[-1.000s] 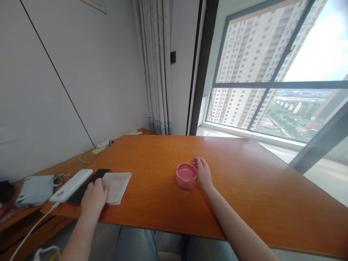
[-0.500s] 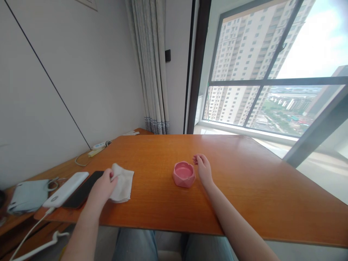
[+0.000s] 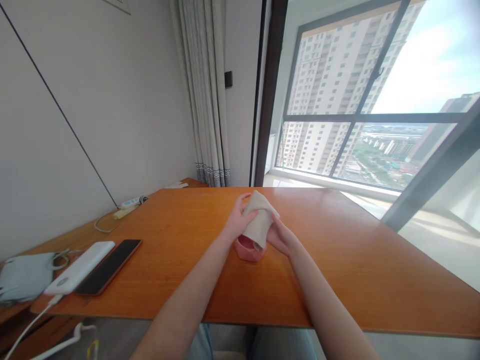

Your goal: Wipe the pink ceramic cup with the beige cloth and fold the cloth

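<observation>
A white folded cloth (image 3: 258,220) is held up between my two hands, just above a pink faceted bowl (image 3: 249,252) on the wooden table. My left hand (image 3: 239,218) grips the cloth's left side, thumb across its front. At the cloth's right edge, my right hand (image 3: 280,234) pinches it, fingers partly hidden behind it. The cloth's lower end hangs in front of the bowl's opening and covers much of the rim. Whether the cloth touches the bowl, I cannot tell.
On the left of the table (image 3: 180,280) lie a black phone (image 3: 110,267) and a white power bank (image 3: 80,267) with a cable. Beyond them are a grey-blue pouch (image 3: 26,277) and a power strip (image 3: 130,203). A window stands at the right.
My left hand has lifted the cloth from beside the phone and carried it right, over the bowl. My right hand has moved slightly left and taken the cloth's other side.
</observation>
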